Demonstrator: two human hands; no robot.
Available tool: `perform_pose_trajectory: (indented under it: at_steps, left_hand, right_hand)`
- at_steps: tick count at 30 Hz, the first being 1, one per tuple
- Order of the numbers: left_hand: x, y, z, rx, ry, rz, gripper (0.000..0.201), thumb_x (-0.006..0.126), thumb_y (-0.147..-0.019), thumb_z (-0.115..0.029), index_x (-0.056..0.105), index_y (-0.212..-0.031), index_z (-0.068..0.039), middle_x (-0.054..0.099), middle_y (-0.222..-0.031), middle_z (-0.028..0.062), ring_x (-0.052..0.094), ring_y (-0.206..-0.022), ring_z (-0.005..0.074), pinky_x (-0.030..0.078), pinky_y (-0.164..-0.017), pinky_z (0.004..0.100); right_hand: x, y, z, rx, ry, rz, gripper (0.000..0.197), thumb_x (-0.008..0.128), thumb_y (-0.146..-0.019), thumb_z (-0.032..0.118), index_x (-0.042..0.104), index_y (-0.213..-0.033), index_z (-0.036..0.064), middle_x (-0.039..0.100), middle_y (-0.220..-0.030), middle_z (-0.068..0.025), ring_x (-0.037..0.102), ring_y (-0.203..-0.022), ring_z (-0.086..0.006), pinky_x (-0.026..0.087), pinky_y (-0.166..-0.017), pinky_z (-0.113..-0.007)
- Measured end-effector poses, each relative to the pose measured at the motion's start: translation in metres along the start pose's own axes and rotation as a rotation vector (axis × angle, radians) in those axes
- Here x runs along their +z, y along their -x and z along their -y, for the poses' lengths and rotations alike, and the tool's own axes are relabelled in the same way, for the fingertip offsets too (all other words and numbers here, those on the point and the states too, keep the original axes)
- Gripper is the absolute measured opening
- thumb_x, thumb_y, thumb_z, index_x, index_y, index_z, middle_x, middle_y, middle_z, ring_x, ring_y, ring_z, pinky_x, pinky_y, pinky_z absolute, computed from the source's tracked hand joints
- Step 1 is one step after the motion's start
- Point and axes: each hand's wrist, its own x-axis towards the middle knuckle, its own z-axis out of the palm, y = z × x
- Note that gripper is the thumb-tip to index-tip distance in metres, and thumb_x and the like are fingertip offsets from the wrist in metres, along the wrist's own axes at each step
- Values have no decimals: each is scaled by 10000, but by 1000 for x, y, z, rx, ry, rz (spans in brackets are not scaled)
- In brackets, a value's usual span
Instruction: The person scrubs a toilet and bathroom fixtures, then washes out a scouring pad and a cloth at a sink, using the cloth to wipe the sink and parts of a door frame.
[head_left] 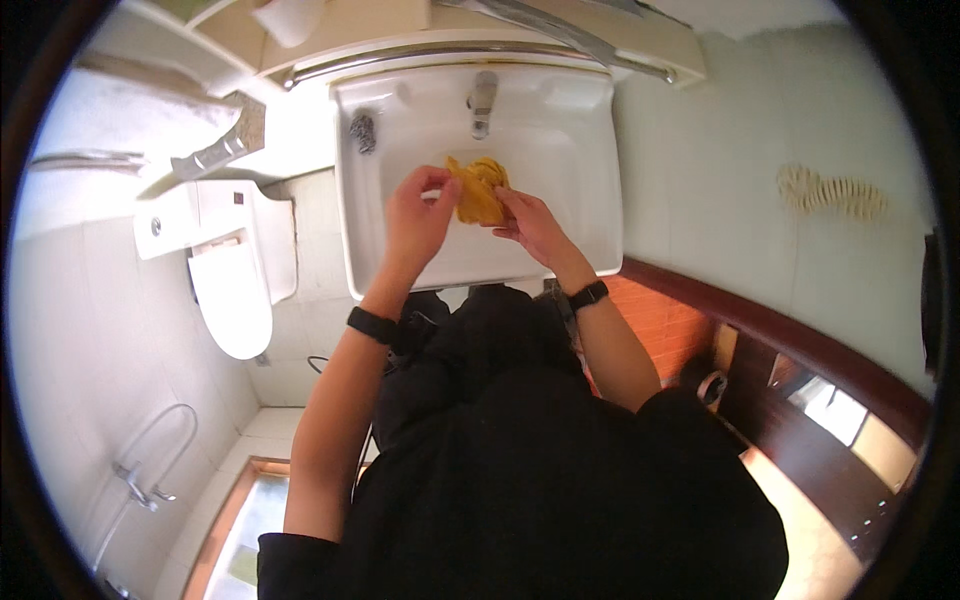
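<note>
A white sink (pixel 590 215) stands against the wall, its chrome tap (pixel 482 104) rising from the back rim. A dark scrubber (pixel 362 131) rests on the rim's left corner. A metal rail (pixel 440 52) runs just behind the sink. Above the rail, a shelf (pixel 400 25) carries a white roll (pixel 288 18).

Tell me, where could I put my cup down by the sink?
The sink ledge right of the faucet is bare. Left of it lies a dark scrubber. The basin middle is crowded: both hands hold a yellow cloth.
</note>
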Motion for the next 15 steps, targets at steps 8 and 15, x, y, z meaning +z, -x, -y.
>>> perform_pose_trajectory:
  at_steps: [8,15]
  left_hand:
    - [29,-14,-38,-34,117,142,208,684,-1020,-191,649,-1075,7,722,-921,43,673,-844,118,547,-779,275]
    - [37,-5,-101,125,115,201,211,681,-1027,-192,652,-1080,10,728,-957,47,682,-874,110,564,-802,277]
  right_hand:
    - [-56,-32,-38,71,149,-108,329,615,-1030,361,699,-1181,80,719,-1075,-51,697,-952,-169,538,-846,-310]
    - [-31,7,8,-698,195,-3,322,770,-903,272,698,-1107,35,739,-978,-48,703,-897,-237,561,-820,-354]
